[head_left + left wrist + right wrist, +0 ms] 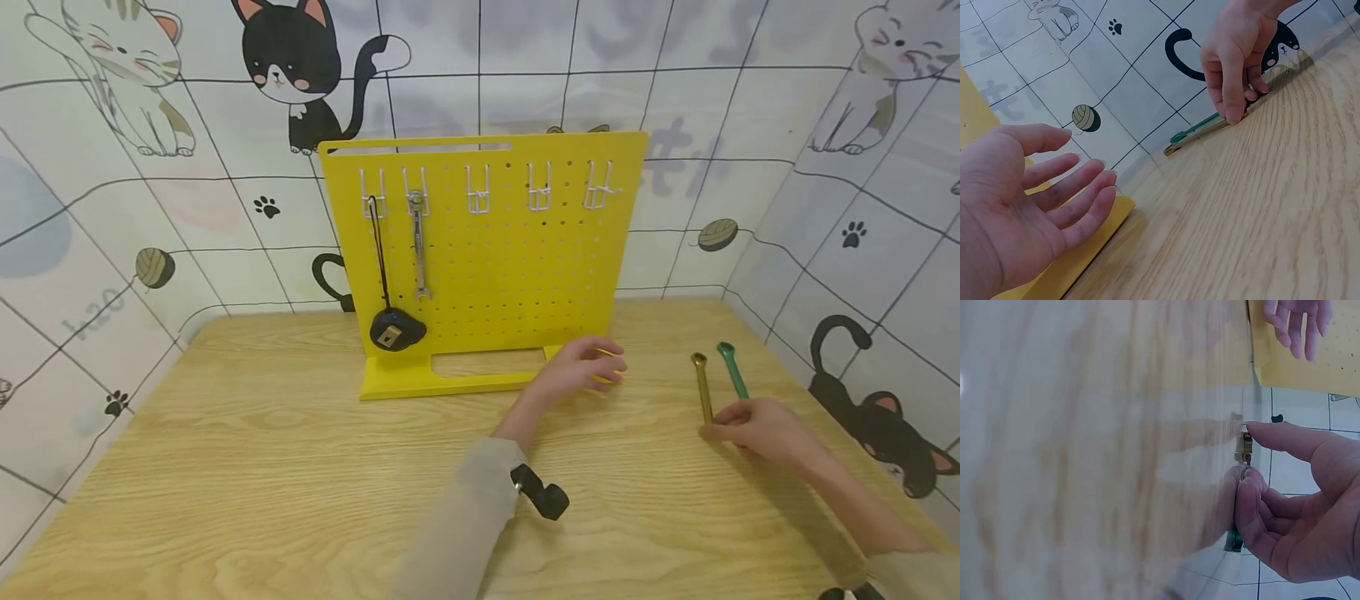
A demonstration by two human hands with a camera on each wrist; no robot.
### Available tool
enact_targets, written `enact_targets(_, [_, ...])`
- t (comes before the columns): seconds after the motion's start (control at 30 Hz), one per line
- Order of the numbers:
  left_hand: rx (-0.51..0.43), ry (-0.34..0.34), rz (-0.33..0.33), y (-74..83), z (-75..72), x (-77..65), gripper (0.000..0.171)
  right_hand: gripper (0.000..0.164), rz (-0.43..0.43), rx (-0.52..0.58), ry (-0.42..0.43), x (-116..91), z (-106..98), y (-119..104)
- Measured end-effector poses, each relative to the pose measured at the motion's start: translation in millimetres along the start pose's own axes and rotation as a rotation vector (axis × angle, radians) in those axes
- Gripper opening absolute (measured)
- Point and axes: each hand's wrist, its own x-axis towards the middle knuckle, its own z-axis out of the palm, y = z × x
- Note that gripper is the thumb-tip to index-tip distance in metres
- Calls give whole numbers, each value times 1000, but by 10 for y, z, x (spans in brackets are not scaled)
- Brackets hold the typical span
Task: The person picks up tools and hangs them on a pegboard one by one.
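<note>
A gold wrench (pixel 702 387) lies on the table at the right, beside a green wrench (pixel 733 371). My right hand (pixel 765 429) is at the gold wrench's near end, thumb on one side and curled fingers on the other, pinching it against the tabletop. Those fingers partly hide both wrenches. In the right wrist view, the gold wrench (pixel 1247 447) shows between thumb and fingertips. Holding nothing, my left hand (pixel 581 367) is by the pegboard's right foot, fingers loosely bent and palm turned toward the right. A yellow pegboard (pixel 495 275) stands upright at the back.
On the pegboard, a black tape measure (pixel 397 330) hangs by its cord at the left, and a silver wrench (pixel 419 250) hangs beside it. Several white wire hooks (pixel 477 190) run along the top. Cat-patterned walls (pixel 750 192) border the wooden table (pixel 262 467).
</note>
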Motion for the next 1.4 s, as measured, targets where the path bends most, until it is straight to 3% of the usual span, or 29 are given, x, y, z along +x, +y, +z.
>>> enact_targets(0.4, [-37, 5, -85, -69, 253, 56, 33, 36, 53, 86, -48, 35, -20, 21])
enact_targets(0.63, [-136, 75, -185, -114, 473, 101, 25, 48, 38, 152, -81, 25, -83, 90])
enact_targets(0.83, [-240, 69, -253, -158, 664, 135, 25, 43, 39, 251, -131, -14, -73, 99])
enact_targets(1.1, [-306, 96, -277, -209, 855, 160, 18, 49, 36, 291, -216, -28, -83, 89])
enact_targets(1.4, [-330, 94, -292, -252, 933, 205, 11, 57, -25, 284, -273, -57, -69, 89])
